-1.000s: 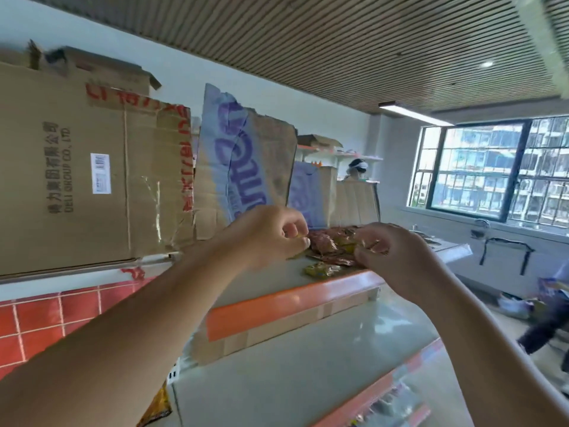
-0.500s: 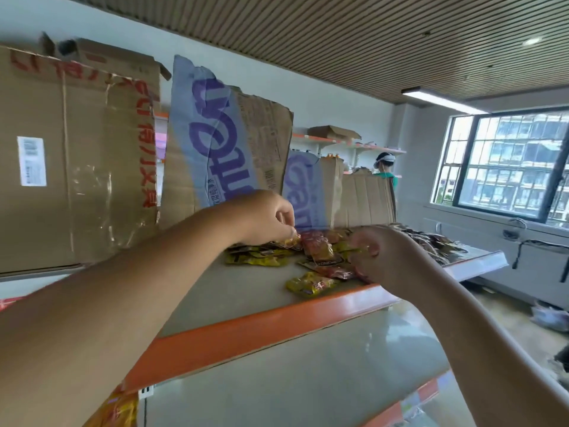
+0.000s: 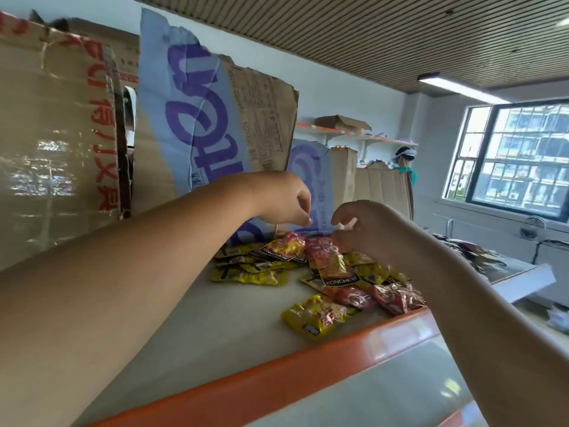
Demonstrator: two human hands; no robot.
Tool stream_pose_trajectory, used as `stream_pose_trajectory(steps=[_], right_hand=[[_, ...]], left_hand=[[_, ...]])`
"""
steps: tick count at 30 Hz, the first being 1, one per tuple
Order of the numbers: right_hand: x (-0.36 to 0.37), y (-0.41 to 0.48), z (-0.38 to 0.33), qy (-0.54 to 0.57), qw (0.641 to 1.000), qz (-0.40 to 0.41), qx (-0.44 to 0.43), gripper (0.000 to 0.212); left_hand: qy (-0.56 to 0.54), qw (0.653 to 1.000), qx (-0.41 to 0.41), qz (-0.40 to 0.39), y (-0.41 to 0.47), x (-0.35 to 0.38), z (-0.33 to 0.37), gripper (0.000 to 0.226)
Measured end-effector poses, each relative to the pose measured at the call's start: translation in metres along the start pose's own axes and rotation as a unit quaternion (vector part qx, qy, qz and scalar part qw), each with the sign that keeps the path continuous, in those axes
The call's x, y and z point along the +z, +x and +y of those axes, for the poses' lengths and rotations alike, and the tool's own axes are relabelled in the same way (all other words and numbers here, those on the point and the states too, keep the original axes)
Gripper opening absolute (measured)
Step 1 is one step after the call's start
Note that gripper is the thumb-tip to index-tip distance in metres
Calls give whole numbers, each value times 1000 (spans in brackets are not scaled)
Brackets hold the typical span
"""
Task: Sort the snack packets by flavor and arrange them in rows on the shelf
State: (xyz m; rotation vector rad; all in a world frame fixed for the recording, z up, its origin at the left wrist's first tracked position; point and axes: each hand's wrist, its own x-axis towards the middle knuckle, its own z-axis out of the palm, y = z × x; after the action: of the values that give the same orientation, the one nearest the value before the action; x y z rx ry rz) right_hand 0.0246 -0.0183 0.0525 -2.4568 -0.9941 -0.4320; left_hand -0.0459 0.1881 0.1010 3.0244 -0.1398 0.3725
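Nearest to the camera runs the grey metal shelf with an orange front edge (image 3: 308, 365), and both bare forearms reach over it. Just behind the edge one yellow plastic snack packet with a red picture (image 3: 317, 318) lies alone. To its right lie two shiny red snack packets (image 3: 397, 297), close to the edge.

Further in comes the mixed heap of red and yellow packets (image 3: 332, 266), where the flavours are not yet separated. Touching it on the left is a flat row of yellow packets with black labels (image 3: 246, 271), which looks like a row already begun.

The left hand (image 3: 286, 201) hangs over the back of the heap, fingers curled and thumb against forefinger. I cannot tell if it pinches anything. The right hand (image 3: 363, 226) is beside it, also curled, with its lower fingers at the top of a red packet. Whether it grasps this packet is not visible.

The packets lie directly below both hands, most with the long axis pointing from back to front. The left hand is nearer to the yellow row, so I judge a yellow packet should travel left.

Behind stand torn brown cardboard sheets with blue and purple print (image 3: 200, 118). Far away are a person (image 3: 406, 164) and a window (image 3: 517, 155).
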Motion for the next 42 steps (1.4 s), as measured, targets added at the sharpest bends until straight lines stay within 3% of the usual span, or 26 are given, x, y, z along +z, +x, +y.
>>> stream_pose_trajectory(steps=[4, 9, 13, 16, 21, 27, 31, 38, 42], right_hand=[[7, 23, 3, 25, 999, -21, -23, 14], [3, 53, 7, -44, 992, -91, -72, 28], [1, 76, 9, -163, 964, -197, -76, 31], [10, 89, 16, -120, 951, -284, -25, 33], [32, 95, 12, -177, 920, -339, -80, 50], [37, 90, 15, -215, 922, -270, -177, 49], [42, 83, 15, -189, 929, -270, -167, 58], [42, 77, 11, -202, 923, -269, -189, 19], [37, 80, 24, -185, 924, -253, -218, 26]], left_hand=[[10, 999, -36, -23, 5, 5, -6, 18], [11, 995, -88, -52, 13, 11, -2, 19], [27, 985, -153, -73, 23, 19, 13, 21], [38, 975, -206, -79, 35, 32, 24, 24], [64, 960, -257, -96, 52, 66, 27, 30], [34, 957, -284, -47, 44, 85, 11, 37], [42, 956, -288, -42, 38, 84, 8, 38], [48, 957, -280, -61, 27, 78, 13, 36], [38, 954, -286, -78, 21, 73, 11, 39]])
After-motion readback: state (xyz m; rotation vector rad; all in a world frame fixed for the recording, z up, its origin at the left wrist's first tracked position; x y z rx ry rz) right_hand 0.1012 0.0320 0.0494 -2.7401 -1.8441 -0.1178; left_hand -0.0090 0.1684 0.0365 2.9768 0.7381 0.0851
